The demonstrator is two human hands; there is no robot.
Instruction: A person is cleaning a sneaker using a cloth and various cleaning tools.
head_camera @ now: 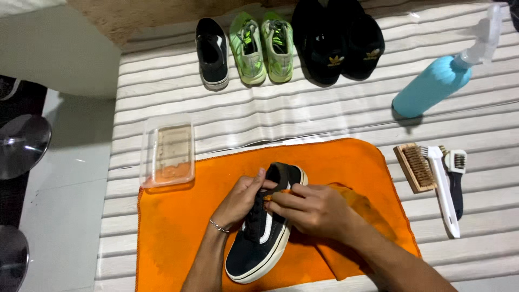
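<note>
Black sneaker (263,238) with white side stripe and white sole lies on orange cloth (178,227), low centre of view, toe pointing to 7 o'clock, heel to 1 o'clock.

Left hand (243,197) sits at the shoe's 10 o'clock side, fingers curled and pinching at the lace area near the tongue. Thin bracelet on that wrist. Right hand (313,208) comes in from 4 o'clock, fingers closed on the same lace area, fingertips touching the shoe's upper. Both hands meet over the top of the shoe; exactly what each pinches is too small to tell, probably lace.

Cloth covers the near middle of a white ribbed mat (346,113). A fold of cloth bunches under the right forearm.

At 10 o'clock from the shoe: clear plastic box (167,151), rectangular, pale tan contents, straddling the cloth's far left corner.

At 3 o'clock, off the cloth: wooden brush (413,167) with tan bristles, just beside a white-handled brush (443,192) and a dark-handled brush (457,184).

At 2 o'clock, further off: blue spray bottle (432,86), cylindrical, white trigger head, no label readable.

At 12 o'clock, along the mat's far edge: single black shoe (212,53), green pair (263,48), black pair (339,40) with small gold emblems on the tongues.
</note>
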